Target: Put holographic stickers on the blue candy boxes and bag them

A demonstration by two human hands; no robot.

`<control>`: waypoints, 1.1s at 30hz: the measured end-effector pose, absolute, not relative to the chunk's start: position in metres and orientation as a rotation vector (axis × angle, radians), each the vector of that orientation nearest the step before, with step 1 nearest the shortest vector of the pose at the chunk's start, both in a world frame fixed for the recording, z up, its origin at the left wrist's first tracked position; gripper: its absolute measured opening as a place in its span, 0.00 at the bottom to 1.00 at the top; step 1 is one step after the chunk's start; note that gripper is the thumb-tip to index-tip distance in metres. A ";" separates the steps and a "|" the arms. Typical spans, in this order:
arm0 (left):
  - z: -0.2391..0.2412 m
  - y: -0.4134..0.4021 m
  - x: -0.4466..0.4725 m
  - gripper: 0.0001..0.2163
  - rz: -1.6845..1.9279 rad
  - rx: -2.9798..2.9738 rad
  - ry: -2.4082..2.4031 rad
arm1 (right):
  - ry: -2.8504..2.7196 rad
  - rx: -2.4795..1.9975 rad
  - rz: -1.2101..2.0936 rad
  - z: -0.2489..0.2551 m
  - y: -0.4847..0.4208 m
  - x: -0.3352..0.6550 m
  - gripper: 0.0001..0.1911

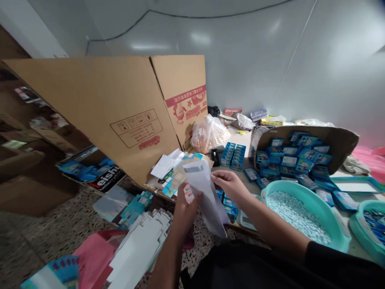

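Note:
A white carton blank (202, 184), slightly bent lengthwise, is held up in front of my body. My left hand (187, 204) grips its left side, thumb across the face and fingers behind. At its upper right edge, my right hand (231, 185) pinches it between thumb and fingers. Beyond my hands on the table lie flat white and blue cards (165, 165). Two rows of small blue boxes (233, 155) stand behind my right hand, and more blue boxes (230, 206) are partly hidden beneath it.
A turquoise basin (337, 224) holds many small pale pieces; a second basin (365, 233) sits beside it. An open carton (345, 138) spills blue boxes. A large cardboard box (120, 92) rises at left. White blanks (135, 249) are stacked low left, near a clear bag (209, 134) farther back.

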State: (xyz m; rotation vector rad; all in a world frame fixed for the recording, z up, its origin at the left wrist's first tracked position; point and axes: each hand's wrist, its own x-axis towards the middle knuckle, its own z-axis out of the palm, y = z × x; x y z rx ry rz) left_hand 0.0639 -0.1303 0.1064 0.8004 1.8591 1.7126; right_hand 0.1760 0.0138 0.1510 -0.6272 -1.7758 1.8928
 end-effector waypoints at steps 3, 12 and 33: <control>0.110 -0.125 0.067 0.31 1.768 0.858 2.014 | -1.983 -0.647 1.580 0.151 0.016 0.172 0.14; 0.110 -0.095 0.095 0.44 1.863 0.732 1.979 | -2.065 -0.461 1.585 0.157 0.001 0.181 0.13; 0.129 -0.145 0.092 0.23 1.368 2.456 2.452 | -2.963 -0.057 1.031 0.220 0.018 0.219 0.07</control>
